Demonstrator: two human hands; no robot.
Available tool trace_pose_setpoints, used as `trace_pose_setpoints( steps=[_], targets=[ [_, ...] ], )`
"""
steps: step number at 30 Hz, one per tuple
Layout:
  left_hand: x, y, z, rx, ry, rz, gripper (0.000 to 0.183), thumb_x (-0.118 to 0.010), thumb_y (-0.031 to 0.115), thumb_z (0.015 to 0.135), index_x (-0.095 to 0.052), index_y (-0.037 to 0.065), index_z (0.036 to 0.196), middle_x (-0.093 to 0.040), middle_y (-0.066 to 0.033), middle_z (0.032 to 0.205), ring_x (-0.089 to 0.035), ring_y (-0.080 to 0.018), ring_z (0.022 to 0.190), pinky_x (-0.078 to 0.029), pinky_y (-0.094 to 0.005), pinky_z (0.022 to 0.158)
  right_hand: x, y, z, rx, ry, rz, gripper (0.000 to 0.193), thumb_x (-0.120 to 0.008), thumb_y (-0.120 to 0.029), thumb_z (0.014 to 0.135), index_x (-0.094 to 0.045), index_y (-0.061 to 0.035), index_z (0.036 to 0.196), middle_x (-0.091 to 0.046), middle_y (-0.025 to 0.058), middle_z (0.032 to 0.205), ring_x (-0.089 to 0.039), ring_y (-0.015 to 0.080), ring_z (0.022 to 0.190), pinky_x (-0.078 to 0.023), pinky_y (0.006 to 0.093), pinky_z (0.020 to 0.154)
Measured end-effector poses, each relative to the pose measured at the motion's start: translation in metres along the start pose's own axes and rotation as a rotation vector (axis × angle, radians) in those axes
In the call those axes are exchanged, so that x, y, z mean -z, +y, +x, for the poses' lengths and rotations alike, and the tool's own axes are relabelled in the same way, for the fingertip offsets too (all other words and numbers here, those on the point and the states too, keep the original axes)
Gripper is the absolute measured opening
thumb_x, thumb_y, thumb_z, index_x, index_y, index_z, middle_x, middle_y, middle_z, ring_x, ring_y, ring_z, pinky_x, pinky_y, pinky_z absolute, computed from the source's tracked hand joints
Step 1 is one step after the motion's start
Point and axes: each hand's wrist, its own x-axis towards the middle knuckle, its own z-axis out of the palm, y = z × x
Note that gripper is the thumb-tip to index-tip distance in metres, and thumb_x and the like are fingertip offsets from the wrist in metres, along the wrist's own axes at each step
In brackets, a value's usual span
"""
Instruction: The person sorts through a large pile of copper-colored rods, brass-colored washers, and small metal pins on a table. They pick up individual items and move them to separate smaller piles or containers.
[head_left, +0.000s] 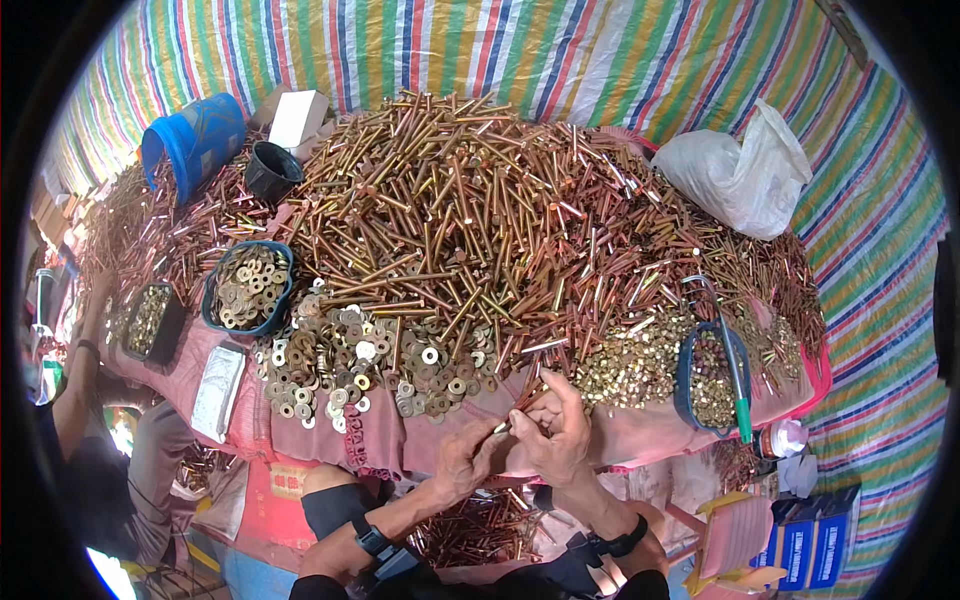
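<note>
Close together at the front edge of the pink-covered table, my two hands meet at the fingertips. My left hand [467,456] is closed in a pinch on a thin metal bolt [502,427], whose bright end shows between the hands. My right hand [556,432] pinches beside it, thumb against bent fingers; what lies in that pinch is too small to name. Behind the hands rises a big heap of long coppery bolts [460,200]. Loose flat washers [330,360] spread to the left, and small brassy nuts [630,365] lie to the right.
A blue tub of washers [248,287] stands left, a blue tub of nuts [713,385] right, with a green-tipped tool [738,390] across its rim. Farther back are a blue bucket [193,145], a black pot [272,172] and a white sack [740,165]. Another person's arm [85,360] reaches in at far left.
</note>
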Motion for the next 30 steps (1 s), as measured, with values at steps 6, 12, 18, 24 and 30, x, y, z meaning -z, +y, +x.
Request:
trace_pose_setpoints(
  steps=[6,12,18,24,30],
  targets=[
    [-0.001,-0.001,-0.001,0.043,0.001,-0.031,0.018,-0.072,0.002,0.099,-0.075,0.001,0.116,-0.075,-0.0172,0.094,-0.074,-0.0302,0.081,-0.057,-0.0356,0.071,0.004,-0.001,-0.004,0.029,-0.077,-0.152,0.063,-0.077,-0.001,0.095,-0.047,0.001,0.15,-0.072,0.0131,0.093,-0.071,0.0138,0.077,-0.058,0.0285,0.065],
    [-0.004,-0.014,-0.006,0.049,0.017,-0.074,0.03,-0.073,0.002,0.098,-0.07,0.0,0.127,-0.076,-0.0174,0.102,-0.076,-0.0264,0.086,-0.058,-0.0348,0.074,0.004,-0.006,-0.004,0.282,-0.164,-0.351,0.045,-0.076,-0.002,0.095,-0.06,0.0007,0.137,-0.074,0.016,0.1,-0.075,0.021,0.078,-0.062,0.0317,0.07],
    [-0.002,-0.019,-0.008,0.012,0.03,-0.106,0.038,-0.069,0.004,0.102,-0.063,0.0,0.14,-0.076,-0.0145,0.103,-0.075,-0.0184,0.087,-0.059,-0.031,0.075,0.015,-0.006,-0.006,0.512,-0.348,-0.705,0.02,-0.076,-0.011,0.096,-0.075,-0.006,0.115,-0.075,0.011,0.103,-0.074,0.0241,0.082,-0.06,0.0353,0.073],
    [0.003,-0.012,-0.005,0.031,0.04,-0.104,0.033,-0.068,0.005,0.104,-0.064,0.002,0.137,-0.069,-0.0068,0.084,-0.064,-0.013,0.069,-0.052,-0.0289,0.062,0.067,0.019,0.003,-0.147,-0.002,-0.709,0.02,-0.078,-0.016,0.094,-0.077,-0.0058,0.111,-0.074,0.0143,0.094,-0.072,0.031,0.08,-0.058,0.041,0.073],
    [0.003,-0.007,-0.002,0.024,0.063,-0.106,0.028,-0.068,0.006,0.104,-0.065,0.002,0.131,-0.07,-0.0059,0.082,-0.064,-0.0122,0.068,-0.052,-0.0289,0.062,0.054,0.045,0.004,-0.12,-0.061,-0.927,0.023,-0.073,-0.027,0.097,-0.075,-0.0039,0.101,-0.072,0.0197,0.091,-0.071,0.0409,0.08,-0.056,0.051,0.072]
  ],
)
